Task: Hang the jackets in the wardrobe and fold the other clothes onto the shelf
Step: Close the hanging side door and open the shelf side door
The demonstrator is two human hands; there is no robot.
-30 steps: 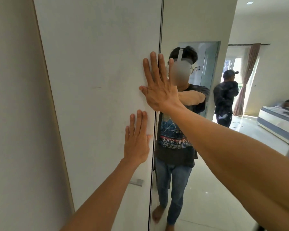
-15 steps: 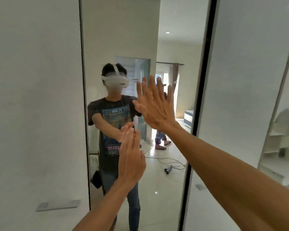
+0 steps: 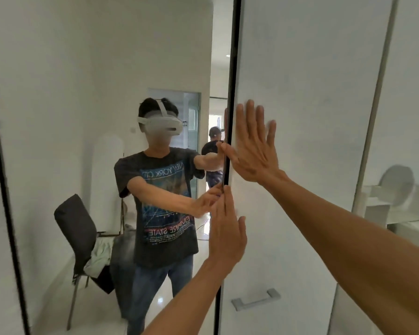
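I face a wardrobe with sliding doors: a mirrored door (image 3: 107, 68) on the left and a white door (image 3: 300, 81) to its right. My right hand (image 3: 252, 148) lies flat, fingers spread, on the white door beside its black edge. Below it my left hand (image 3: 228, 230) presses flat at the seam where mirror and white door meet. Both hands hold nothing. The mirror reflects a dark chair (image 3: 75, 233) with clothes (image 3: 99, 257) heaped on its seat. The wardrobe's inside is hidden.
A metal handle (image 3: 255, 299) sits low on the white door. Another glossy door (image 3: 409, 117) stands at the far right, with a faint reflection of shelves. The mirror shows a person in a headset and a second person in a doorway behind.
My view has shifted right along the wardrobe. Both hands have travelled from the left white door across the mirror to the seam with the white door on the right.
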